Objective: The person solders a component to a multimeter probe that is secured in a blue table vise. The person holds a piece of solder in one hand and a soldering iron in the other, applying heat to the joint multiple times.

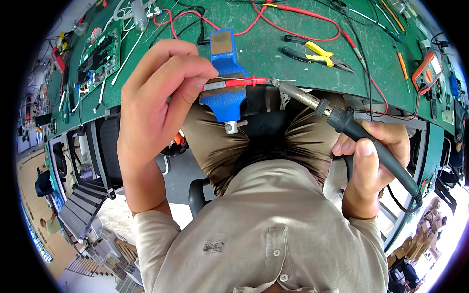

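A small blue bench vise (225,110) at the table's front edge clamps a red and grey test probe (239,82), which lies crosswise in its jaws. My left hand (161,93), just left of the vise, pinches a thin silvery solder wire (232,78) between thumb and forefinger; the wire runs right along the probe. In my right hand (373,156) is a soldering iron (359,129), gripped by its dark handle. Its tip points left and sits close to the probe's red end; whether they touch I cannot tell.
Yellow and black pliers (318,54) lie right of the vise. Red test leads (312,35) loop across the green tabletop (259,49). An orange multimeter (427,71) is at the far right, a green circuit board (100,61) at the left. The iron's cord (408,211) hangs by my right forearm.
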{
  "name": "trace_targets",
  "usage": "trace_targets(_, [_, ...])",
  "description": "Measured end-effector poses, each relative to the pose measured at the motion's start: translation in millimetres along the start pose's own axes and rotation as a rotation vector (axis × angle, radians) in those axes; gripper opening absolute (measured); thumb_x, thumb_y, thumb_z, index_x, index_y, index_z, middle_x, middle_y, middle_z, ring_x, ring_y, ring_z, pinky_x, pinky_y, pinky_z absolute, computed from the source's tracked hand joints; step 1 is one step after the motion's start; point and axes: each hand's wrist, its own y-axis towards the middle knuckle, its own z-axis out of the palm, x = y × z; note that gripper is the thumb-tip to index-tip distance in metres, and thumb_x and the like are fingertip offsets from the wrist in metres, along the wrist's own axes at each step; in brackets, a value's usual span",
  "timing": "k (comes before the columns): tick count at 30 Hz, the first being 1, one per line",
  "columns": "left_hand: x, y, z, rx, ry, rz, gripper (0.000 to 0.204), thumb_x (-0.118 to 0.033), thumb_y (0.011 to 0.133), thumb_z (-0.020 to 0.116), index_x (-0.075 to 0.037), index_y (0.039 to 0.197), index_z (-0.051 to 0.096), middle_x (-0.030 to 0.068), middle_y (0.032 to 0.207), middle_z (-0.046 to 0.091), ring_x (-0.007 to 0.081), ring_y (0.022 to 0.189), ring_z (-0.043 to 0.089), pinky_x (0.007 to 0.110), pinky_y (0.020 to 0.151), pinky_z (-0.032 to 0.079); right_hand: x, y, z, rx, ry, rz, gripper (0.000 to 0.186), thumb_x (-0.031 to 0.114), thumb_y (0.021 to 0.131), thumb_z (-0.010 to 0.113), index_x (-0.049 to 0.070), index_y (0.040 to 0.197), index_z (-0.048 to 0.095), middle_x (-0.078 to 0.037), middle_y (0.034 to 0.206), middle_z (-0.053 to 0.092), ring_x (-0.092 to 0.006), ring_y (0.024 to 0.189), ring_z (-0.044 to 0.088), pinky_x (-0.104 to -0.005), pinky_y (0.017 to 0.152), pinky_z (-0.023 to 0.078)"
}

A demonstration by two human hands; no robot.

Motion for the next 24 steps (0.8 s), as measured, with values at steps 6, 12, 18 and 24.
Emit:
trace_targets(6, [0.8,-0.2,0.7,-0.007,-0.028,-0.022,0.010,0.008,0.085,0.064,0.001,0.093,0.063,0.0089,0.095,0.059,0.0149,0.073,0.055,0.023,0.061,0.043,0.9,-0.1,0.9,-0.036,-0.008,0.009,0.029,0.010,0.086,0.072,-0.005,0.100,0.052,-0.014,0.072,0.064,-0.0173,0.058,0.066,-0.0277,0.052,0.055])
trace_targets(12, [2.7,-5.5,2.8,-0.074,-0.151,-0.118,0.011,0.005,0.083,0.066,-0.001,0.092,0.065,0.0102,0.094,0.059,0.0172,0.073,0.057,0.026,0.061,0.046,10.3,2.5,-8.0,-0.095,-0.056,0.022,0.030,0.016,0.089,0.069,-0.004,0.103,0.051,-0.013,0.067,0.062,-0.0173,0.056,0.064,-0.0277,0.051,0.053])
trace_targets(18, [5.2,-11.1,5.9,-0.157,-0.239,-0.180,0.011,0.006,0.083,0.067,0.000,0.092,0.065,0.0103,0.093,0.059,0.0152,0.069,0.057,0.025,0.058,0.046,4.7,9.5,-12.1,-0.111,-0.032,-0.052,0.032,0.021,0.093,0.065,-0.003,0.107,0.049,-0.014,0.064,0.060,-0.0179,0.052,0.059,-0.0293,0.049,0.052])
trace_targets(24, [6.9,-10.8,8.9,-0.212,-0.261,-0.183,0.011,0.007,0.083,0.067,0.000,0.091,0.064,0.0102,0.092,0.059,0.0130,0.069,0.055,0.024,0.056,0.045,5.3,15.0,-14.2,-0.179,-0.077,-0.043,0.037,0.026,0.093,0.067,-0.003,0.105,0.048,-0.013,0.061,0.057,-0.0185,0.050,0.058,-0.0296,0.047,0.051])
